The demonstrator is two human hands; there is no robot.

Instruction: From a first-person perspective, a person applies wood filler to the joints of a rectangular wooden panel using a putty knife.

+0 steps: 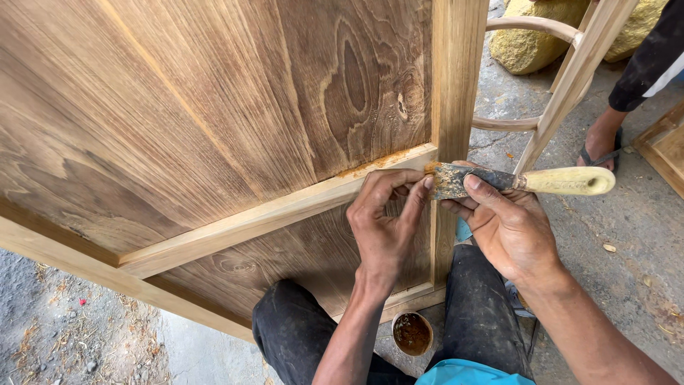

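A large wooden panel (199, 107) with pale frame rails stands tilted in front of me. My right hand (509, 228) grips a putty knife (499, 180) with a pale wooden handle, its metal blade smeared with orange-brown filler. The blade tip rests at the joint where the cross rail (271, 214) meets the upright post (456, 78). My left hand (385, 221) is at the same joint, fingertips touching the blade's end and the rail. Orange filler shows along the seam above the rail.
A small round cup of brown filler (412, 333) sits on the ground between my knees. A pale wooden chair frame (570, 78) stands to the right, with another person's sandalled foot (602, 146) beside it. Yellowish rocks (531, 43) lie behind on the concrete floor.
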